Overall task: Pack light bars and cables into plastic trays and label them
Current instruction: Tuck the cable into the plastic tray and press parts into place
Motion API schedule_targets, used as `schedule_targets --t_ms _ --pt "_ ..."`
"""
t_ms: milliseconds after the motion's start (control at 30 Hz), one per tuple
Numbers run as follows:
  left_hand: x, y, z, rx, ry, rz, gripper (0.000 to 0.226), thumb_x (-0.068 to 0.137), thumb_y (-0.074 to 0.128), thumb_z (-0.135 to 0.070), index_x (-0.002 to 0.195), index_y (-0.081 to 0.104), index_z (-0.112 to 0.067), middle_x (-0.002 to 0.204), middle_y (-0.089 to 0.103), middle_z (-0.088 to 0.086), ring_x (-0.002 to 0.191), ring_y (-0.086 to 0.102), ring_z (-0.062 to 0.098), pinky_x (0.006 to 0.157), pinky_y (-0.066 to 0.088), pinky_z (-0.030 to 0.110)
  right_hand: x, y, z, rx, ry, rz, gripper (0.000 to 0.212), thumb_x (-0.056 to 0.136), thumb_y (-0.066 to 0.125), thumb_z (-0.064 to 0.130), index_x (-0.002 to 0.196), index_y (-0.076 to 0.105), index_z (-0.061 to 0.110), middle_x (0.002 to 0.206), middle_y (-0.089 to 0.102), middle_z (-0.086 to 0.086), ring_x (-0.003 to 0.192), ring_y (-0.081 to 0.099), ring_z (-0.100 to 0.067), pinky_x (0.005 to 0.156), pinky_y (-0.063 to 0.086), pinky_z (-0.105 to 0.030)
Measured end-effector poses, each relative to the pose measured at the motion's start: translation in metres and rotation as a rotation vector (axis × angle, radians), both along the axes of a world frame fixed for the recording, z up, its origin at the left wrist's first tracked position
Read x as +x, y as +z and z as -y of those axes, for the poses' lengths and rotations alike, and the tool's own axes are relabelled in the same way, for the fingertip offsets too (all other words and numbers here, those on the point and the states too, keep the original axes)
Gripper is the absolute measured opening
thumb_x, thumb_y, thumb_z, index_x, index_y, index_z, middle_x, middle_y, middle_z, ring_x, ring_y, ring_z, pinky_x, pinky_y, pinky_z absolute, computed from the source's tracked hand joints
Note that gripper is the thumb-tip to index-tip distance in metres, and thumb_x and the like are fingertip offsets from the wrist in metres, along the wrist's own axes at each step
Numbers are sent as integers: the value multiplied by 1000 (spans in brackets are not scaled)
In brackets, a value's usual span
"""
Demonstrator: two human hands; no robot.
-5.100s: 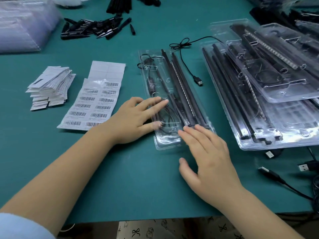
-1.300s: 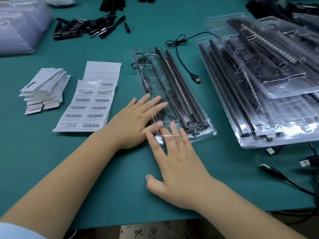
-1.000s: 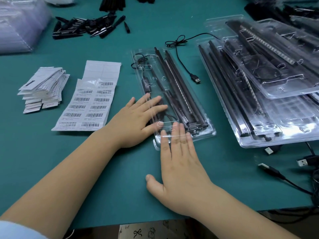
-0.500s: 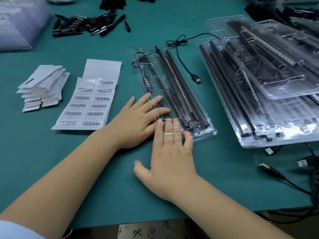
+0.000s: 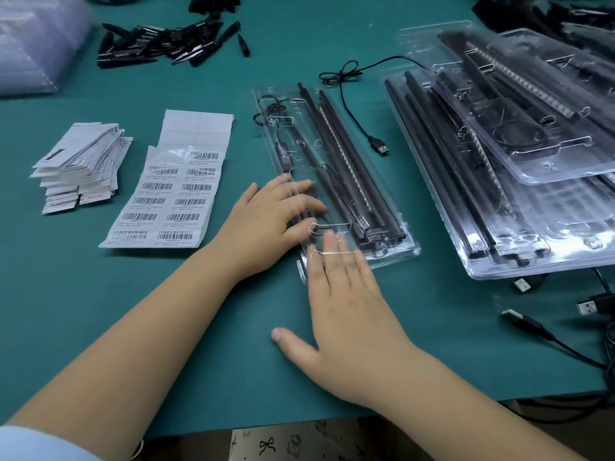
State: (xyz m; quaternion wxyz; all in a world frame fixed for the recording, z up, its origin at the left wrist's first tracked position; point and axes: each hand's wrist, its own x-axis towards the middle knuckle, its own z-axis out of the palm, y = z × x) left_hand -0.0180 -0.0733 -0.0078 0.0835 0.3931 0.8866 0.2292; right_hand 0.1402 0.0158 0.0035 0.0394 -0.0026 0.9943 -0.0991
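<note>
Head cam: clear plastic tray (image 5: pixel 336 181) lies lengthwise on the green table (image 5: pixel 166 327) at frame centre, light bars (image 5: pixel 346 161) seated along its 3 o'clock side, a cable (image 5: pixel 269 111) coiled in the pocket at its 12 o'clock end. Left hand (image 5: pixel 263 227) lies flat, fingers straight and spread, on the tray's 9 o'clock edge; right hand (image 5: pixel 346 314) is flat too, fingers together, tips on the 6 o'clock end, thumb splayed on the table. Neither pinches anything. My read: both palms press the clear cover down to snap it shut while pinning the tray so it doesn't skid. Barcode label sheet (image 5: pixel 169 194) sits just beside the left hand at 9 o'clock, handy for the label step; no label visible on this tray yet. Paper slip stack (image 5: pixel 80 164) further out at 9 o'clock. Loose USB cable (image 5: pixel 359 118) lies between this tray and the packed tray stack (image 5: pixel 499 144) at 3 o'clock. Hard to tell: whether lid and base are fully latched, since glare and motion blur smear the near corner. Fingertips blurred. Far stack and black parts pile (image 5: pixel 166 44) at 11 o'clock are cut off by the frame.
</note>
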Motion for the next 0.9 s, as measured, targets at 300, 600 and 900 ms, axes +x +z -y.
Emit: schedule_targets --t_ms 300,600,900 --pt "4 -2 0 -52 60 -52 45 95 42 -46 140 36 -39 153 26 -22 147 -1 13 109 -18 57 13 5 -29 -74 -40 -483 59 78 55 27 128 53 -3 133 52 -17 125 48 -34 105 38 -47" --pt "11 -2 2 -161 245 -118 61 79 23 -75 137 33 -57 148 24 -9 134 15 22 114 -10 55 13 -5 -29 -56 -32 -320 62 74 60 24 129 52 -3 129 55 -17 124 50 -31 104 38 -48" --pt "4 2 33 -296 47 -104 59 95 18 -54 151 8 -38 153 4 -28 137 14 11 117 7 44 12 -9 -29 -46 -16 -291 58 74 59 24 126 56 -3 126 58 -16 122 53 -32 106 36 -48"
